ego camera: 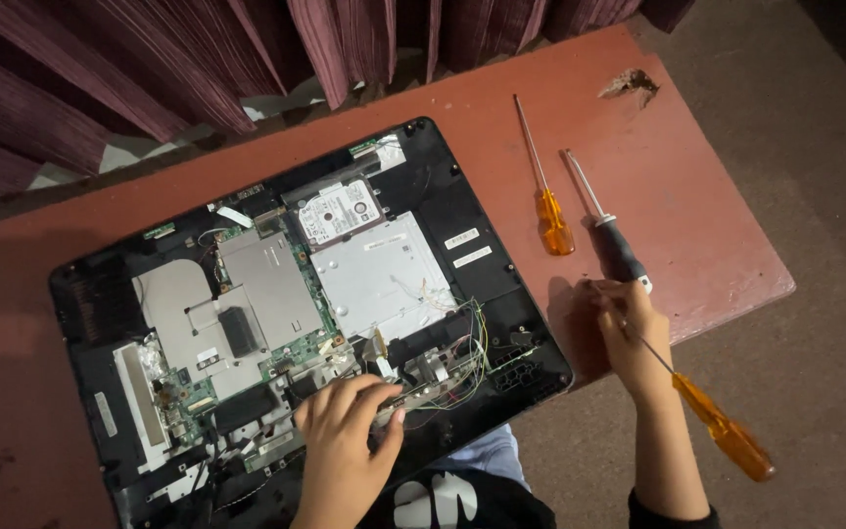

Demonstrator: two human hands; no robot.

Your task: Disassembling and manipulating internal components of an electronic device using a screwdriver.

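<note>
L hand [345, 431] fingers curled, pinching small metal part by wire bundle [462, 362] at lower edge of opened computer [296, 304]. R hand [629, 328] closed on orange-handled screwdriver [727, 431], shaft tip beside black-handled screwdriver [609, 235] on red table [697, 196].

Bare red table [697, 196] lies open right of the opened computer chassis [482, 211]; two screwdrivers, orange-handled [552, 223] and black-handled [617, 250], block it (near the right hand [629, 318]); curtain [247, 49] closes off the far edge.

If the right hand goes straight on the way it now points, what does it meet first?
Probably the black-handled screwdriver: the right hand points up the table, and that handle lies just beyond its fingertips. Height above the table is unclear.
</note>
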